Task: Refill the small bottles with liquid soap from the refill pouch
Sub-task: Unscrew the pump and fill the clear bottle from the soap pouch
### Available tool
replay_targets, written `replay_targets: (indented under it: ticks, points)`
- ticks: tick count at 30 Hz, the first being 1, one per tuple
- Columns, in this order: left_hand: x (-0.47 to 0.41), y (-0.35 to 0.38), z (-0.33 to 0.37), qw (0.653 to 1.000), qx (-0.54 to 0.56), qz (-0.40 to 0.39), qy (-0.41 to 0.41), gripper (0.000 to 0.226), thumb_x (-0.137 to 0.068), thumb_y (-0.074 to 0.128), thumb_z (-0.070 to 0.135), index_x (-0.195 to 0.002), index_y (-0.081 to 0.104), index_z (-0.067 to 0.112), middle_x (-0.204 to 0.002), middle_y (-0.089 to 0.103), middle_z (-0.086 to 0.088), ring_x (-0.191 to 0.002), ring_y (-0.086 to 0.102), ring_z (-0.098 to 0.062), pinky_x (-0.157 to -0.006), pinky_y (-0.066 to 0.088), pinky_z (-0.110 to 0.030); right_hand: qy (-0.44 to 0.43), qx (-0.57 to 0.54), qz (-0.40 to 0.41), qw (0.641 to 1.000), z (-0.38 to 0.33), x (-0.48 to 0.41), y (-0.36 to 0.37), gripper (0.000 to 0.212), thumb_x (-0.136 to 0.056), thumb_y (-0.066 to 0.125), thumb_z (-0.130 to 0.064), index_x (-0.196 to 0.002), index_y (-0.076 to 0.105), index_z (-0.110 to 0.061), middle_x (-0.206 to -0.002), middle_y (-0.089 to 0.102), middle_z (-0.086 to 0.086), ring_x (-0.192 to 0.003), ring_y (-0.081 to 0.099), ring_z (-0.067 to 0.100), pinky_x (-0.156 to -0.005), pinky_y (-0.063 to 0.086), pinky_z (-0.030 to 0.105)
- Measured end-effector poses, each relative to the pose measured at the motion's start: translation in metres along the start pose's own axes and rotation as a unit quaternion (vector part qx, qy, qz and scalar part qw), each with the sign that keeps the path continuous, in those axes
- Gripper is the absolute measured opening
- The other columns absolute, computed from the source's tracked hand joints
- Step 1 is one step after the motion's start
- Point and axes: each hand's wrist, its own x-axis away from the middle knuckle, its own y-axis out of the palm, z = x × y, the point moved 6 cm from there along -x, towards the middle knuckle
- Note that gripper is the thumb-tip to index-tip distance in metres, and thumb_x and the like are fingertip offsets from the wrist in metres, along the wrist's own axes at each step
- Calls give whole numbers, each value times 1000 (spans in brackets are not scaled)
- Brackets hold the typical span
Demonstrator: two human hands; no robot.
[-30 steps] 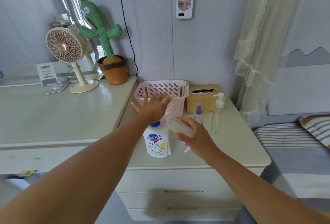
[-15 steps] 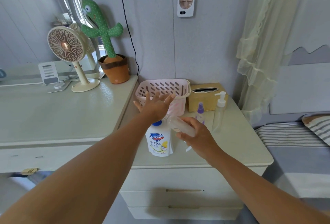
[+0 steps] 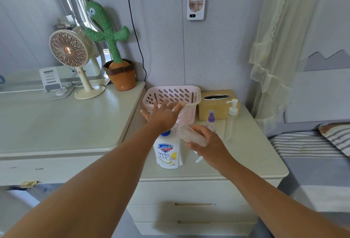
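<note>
1. The left hand (image 3: 163, 117) is poised over the blue cap of the pouch (image 3: 168, 152), its grip apart and fingers splayed; whether it touches the cap cannot be told.
2. The right hand (image 3: 210, 146), at the pouch's 3 o'clock, has its grip clamped on a clear bottle (image 3: 191, 136), tilted with its neck toward 10 o'clock.
3. The pouch stands upright on the surface (image 3: 255, 154).
4. A spray bottle (image 3: 211, 119) and a pump bottle (image 3: 231, 122) stand at the pouch's 2 o'clock.
5. A basket (image 3: 189, 93) sits at 12 o'clock, with a tissue box (image 3: 217, 108) at its 3 o'clock.
</note>
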Motion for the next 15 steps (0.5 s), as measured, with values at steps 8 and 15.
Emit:
replay_targets:
  ticks: [8, 15]
  points:
    - [-1, -17, 10, 998, -69, -3, 8, 61, -91, 5, 69, -147, 16, 47, -161, -6, 5, -146, -16, -27, -104, -16, -69, -11, -12, 0, 1000, -9, -1, -4, 38, -83, 71, -23, -116, 55, -32, -97, 55, -19, -92, 55, 7, -74, 48, 24]
    - [3, -7, 1, 1000, -14, 8, -8, 64, -91, 4, 69, -148, 19, 45, -161, 1, 8, -147, -13, -25, -104, -16, -68, -8, -3, -8, 1000, -4, 0, -1, 40, -83, 71, -22, -118, 55, -31, -97, 55, -20, -91, 55, 5, -72, 47, 20]
